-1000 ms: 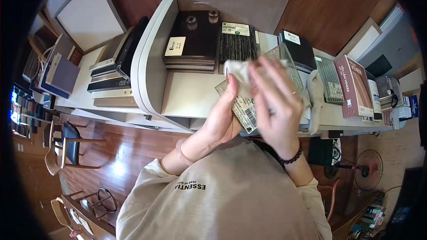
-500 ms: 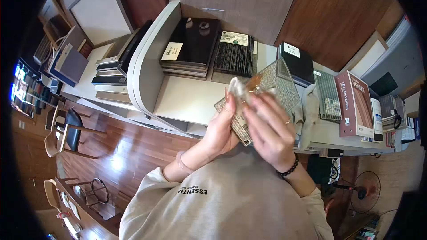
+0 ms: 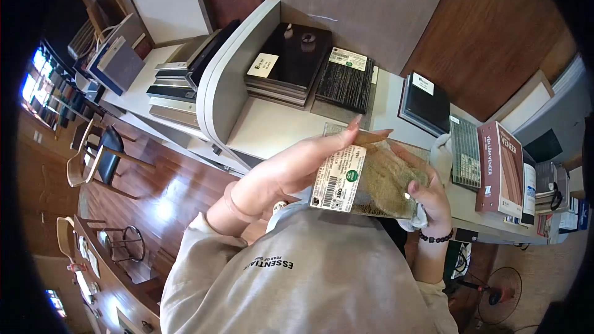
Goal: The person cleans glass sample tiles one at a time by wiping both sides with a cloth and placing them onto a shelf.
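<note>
Label (image 3: 338,179) with fine print too small to read, pale cloth (image 3: 419,219) partly hidden

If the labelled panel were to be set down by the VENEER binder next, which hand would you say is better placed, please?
Probably the right hand: it is at the side of the panel nearer the binder. The left hand is at the labelled end, farther away, so that arm would likely reach across.

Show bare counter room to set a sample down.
Free: white counter beside the curved divider, in front of the glossy panel stack; narrower strip between textured black panel and labelled black panel. Crowded: right side, ribbed glass panel and VENEER binder.
</note>
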`<state>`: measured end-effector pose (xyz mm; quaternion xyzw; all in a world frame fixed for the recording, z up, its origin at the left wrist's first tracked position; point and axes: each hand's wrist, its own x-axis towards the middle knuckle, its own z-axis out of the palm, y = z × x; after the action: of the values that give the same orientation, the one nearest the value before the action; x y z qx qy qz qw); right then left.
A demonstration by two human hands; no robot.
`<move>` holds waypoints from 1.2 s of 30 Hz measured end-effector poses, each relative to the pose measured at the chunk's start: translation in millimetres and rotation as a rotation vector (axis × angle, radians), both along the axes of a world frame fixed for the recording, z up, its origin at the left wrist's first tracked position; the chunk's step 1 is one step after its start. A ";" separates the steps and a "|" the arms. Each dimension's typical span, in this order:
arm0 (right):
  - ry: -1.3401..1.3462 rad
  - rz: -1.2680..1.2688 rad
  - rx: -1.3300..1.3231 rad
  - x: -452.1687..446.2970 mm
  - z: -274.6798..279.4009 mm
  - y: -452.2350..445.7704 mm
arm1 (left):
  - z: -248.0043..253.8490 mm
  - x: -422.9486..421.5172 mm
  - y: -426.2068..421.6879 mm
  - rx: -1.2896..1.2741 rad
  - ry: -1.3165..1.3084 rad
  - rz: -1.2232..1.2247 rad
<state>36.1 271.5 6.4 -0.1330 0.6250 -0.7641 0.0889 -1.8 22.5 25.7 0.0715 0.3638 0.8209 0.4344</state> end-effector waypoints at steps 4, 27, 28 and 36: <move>-0.219 0.004 -0.165 -0.5 3.7 -11.6 | 11.5 -10.9 -4.3 -0.006 0.241 -0.020; 1.178 -0.089 0.892 18.0 34.5 -110.0 | -35.4 13.2 16.6 0.711 -0.042 0.023; 1.174 -0.102 0.900 9.2 38.2 -107.7 | -35.4 16.1 16.5 0.710 -0.046 0.009; 1.069 -0.341 0.952 4.8 31.2 -107.4 | -36.5 18.8 14.2 0.628 -0.029 0.147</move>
<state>40.9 164.0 37.6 -0.3354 0.8591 -0.2438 -0.3001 17.0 36.7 -10.8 0.1641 0.0909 0.9231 0.3357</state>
